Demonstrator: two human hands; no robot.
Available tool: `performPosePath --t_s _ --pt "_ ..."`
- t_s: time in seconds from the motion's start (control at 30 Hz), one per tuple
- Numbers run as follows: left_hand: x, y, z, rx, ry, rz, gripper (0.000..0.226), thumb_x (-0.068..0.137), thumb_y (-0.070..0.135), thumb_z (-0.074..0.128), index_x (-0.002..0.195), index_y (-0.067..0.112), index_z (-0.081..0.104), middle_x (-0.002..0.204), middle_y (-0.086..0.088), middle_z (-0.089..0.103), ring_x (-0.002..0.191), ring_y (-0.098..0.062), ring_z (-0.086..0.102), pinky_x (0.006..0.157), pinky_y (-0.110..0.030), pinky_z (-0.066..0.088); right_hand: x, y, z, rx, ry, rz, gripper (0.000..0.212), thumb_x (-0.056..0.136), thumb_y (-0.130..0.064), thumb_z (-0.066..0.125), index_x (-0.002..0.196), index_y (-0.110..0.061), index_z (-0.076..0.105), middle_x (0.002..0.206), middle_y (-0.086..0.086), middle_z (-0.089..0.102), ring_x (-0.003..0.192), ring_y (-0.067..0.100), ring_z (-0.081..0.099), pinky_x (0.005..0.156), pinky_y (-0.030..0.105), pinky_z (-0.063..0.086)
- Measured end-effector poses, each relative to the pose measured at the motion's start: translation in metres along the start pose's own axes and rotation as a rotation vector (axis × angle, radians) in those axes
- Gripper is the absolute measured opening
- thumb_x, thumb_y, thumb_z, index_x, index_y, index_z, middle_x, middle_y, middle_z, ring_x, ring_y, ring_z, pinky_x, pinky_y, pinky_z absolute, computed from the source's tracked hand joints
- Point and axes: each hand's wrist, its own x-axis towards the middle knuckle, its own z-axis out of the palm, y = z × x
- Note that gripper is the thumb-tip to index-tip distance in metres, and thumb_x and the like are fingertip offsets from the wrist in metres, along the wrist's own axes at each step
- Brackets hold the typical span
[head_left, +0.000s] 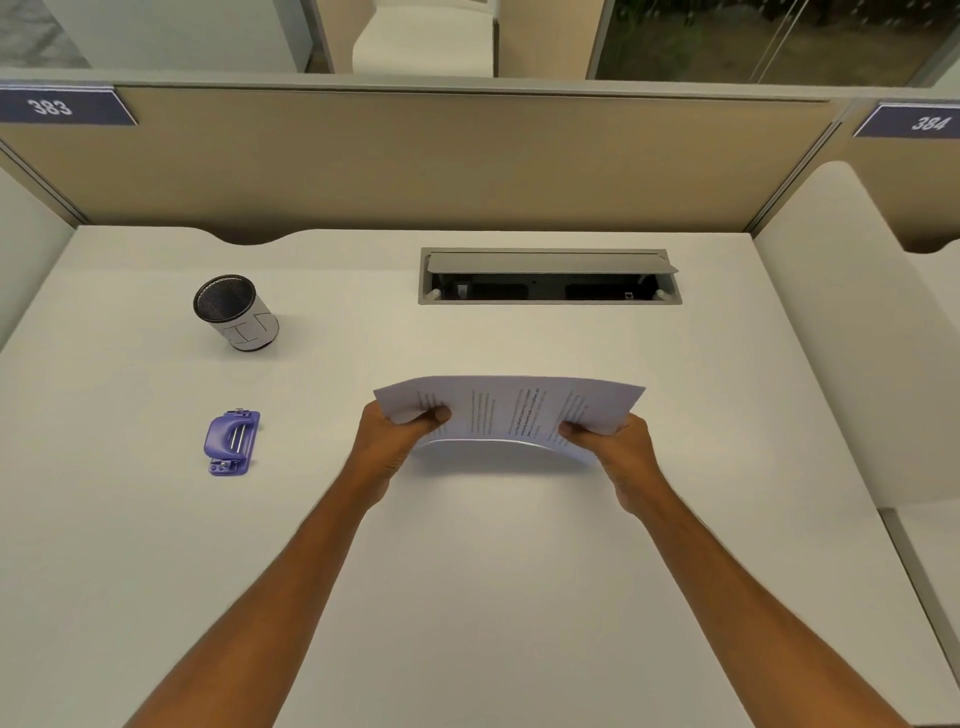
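1. At the upper left of the frame, a blue number plate (57, 106) reading 383 is sitting on the beige partition (467, 156).
2. Below it, at the left of the middle band, a black mesh pen cup (236, 312) is standing upright on the white desk (467, 571), wearing a white band around its lower part.
3. Lower down on the left, a purple hole punch (231, 442) is lying flat on the desk, well apart from the cup and from both hands.
4. Just left of centre, the left hand (395, 441) is gripping the left end of the printed paper (511, 413), with the thumb pressing on top and the fingers curling underneath.
5. In the centre, the printed paper is hanging between the two hands, above the desk, and is bowing upward along its near edge.
6. Above the paper, toward the right, a recessed cable hatch (550, 275) is sitting in the desk with its grey lid standing open.
7. Right of centre, the right hand (618, 452) is pinching the right end of the paper, thumb on top and fingers beneath.
8. At the upper right, a second plate (919, 122) is showing 384.
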Motion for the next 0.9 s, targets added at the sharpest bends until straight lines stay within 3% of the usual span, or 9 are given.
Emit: performPosePath --t_s 0.1,0.23,0.3,0.43,0.6,0.73,0.9 --pt "0.001 0.007 -0.006 -0.091 0.023 0.028 0.052 0.080 0.024 0.093 0.129 0.021 0.076 0.123 -0.006 0.082 0.117 -0.029 0.077 0.105 -0.051 0.062 0.002 -0.004 -0.009 -0.030 -0.025 -0.016 0.033 0.087 -0.005 0.087 0.118 -0.016 0.080 0.112 -0.002 0.085 0.108 0.026 0.079 0.096 0.036 0.063" --pt "0.001 0.012 -0.011 -0.274 0.016 0.033 0.042 0.088 0.014 0.085 0.124 0.034 0.078 0.130 -0.006 0.079 0.125 -0.031 0.072 0.112 -0.062 0.055 0.003 -0.014 -0.019 0.065 -0.024 -0.005 0.027 0.086 -0.012 0.088 0.110 -0.008 0.078 0.111 0.011 0.084 0.101 0.033 0.078 0.098 0.048 0.064" --pt "0.000 0.012 -0.008 -0.366 0.003 0.001 0.046 0.093 0.007 0.082 0.128 0.037 0.075 0.132 -0.006 0.077 0.129 -0.032 0.069 0.112 -0.066 0.054 0.003 -0.022 -0.016 0.155 -0.035 -0.004 0.034 0.081 -0.019 0.088 0.111 -0.007 0.076 0.114 0.018 0.081 0.101 0.035 0.075 0.096 0.045 0.065" --pt "0.000 0.007 0.001 -0.526 -0.009 -0.042 0.060 0.097 0.001 0.075 0.147 0.032 0.062 0.150 -0.014 0.067 0.143 -0.041 0.060 0.113 -0.071 0.050 0.000 -0.036 0.003 0.356 -0.112 -0.026 0.054 0.086 -0.010 0.082 0.137 -0.002 0.066 0.130 0.017 0.075 0.113 0.035 0.074 0.103 0.049 0.061" --pt "-0.006 0.006 0.021 -0.637 -0.038 -0.082 0.061 0.100 0.002 0.072 0.151 0.033 0.057 0.150 -0.015 0.068 0.142 -0.041 0.061 0.108 -0.071 0.054 -0.004 -0.051 0.035 0.480 -0.138 -0.054 0.050 0.089 0.001 0.078 0.136 -0.014 0.067 0.134 0.013 0.075 0.128 0.035 0.071 0.100 0.045 0.062" --pt "-0.013 0.000 0.038 -0.713 -0.044 -0.106 0.061 0.103 0.003 0.069 0.155 0.031 0.054 0.152 -0.018 0.066 0.143 -0.042 0.060 0.111 -0.075 0.050 -0.005 -0.058 0.053 0.500 -0.106 -0.072 0.048 0.093 0.004 0.077 0.134 -0.019 0.067 0.135 0.017 0.074 0.125 0.035 0.072 0.101 0.054 0.062" --pt "-0.017 -0.004 0.053 -0.793 0.066 -0.150 0.052 0.104 0.006 0.067 0.151 0.027 0.058 0.149 -0.019 0.068 0.143 -0.044 0.061 0.114 -0.075 0.048 -0.009 -0.067 0.063 0.424 -0.061 -0.101 0.040 0.092 0.001 0.080 0.122 -0.025 0.072 0.121 0.010 0.080 0.116 0.034 0.076 0.096 0.054 0.065"
